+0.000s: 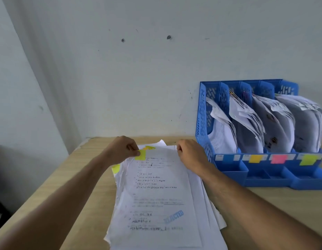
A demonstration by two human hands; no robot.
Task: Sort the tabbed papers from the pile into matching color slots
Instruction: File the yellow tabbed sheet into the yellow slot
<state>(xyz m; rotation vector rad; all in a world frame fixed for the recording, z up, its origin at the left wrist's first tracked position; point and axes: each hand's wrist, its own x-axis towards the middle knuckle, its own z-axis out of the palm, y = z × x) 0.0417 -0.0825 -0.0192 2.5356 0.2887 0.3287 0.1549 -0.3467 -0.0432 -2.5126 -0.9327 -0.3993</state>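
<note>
A pile of white printed papers (156,199) lies on the wooden table in front of me. The top sheet has a yellow-green tab (140,155) at its far left corner. My left hand (120,150) pinches that corner by the tab. My right hand (191,154) grips the sheet's far right corner. Another yellow tab (116,168) sticks out lower on the pile's left edge. At the right stands a blue file rack (228,170) with four slots holding papers, marked blue (228,157), orange (255,158), pink (278,158) and yellow-green (307,159).
The wooden table (70,179) stands against a pale wall; its left edge runs diagonally with a dark drop beyond. The rack has low front trays (264,177) reaching toward me. Bare tabletop shows left of the pile and in front of the rack.
</note>
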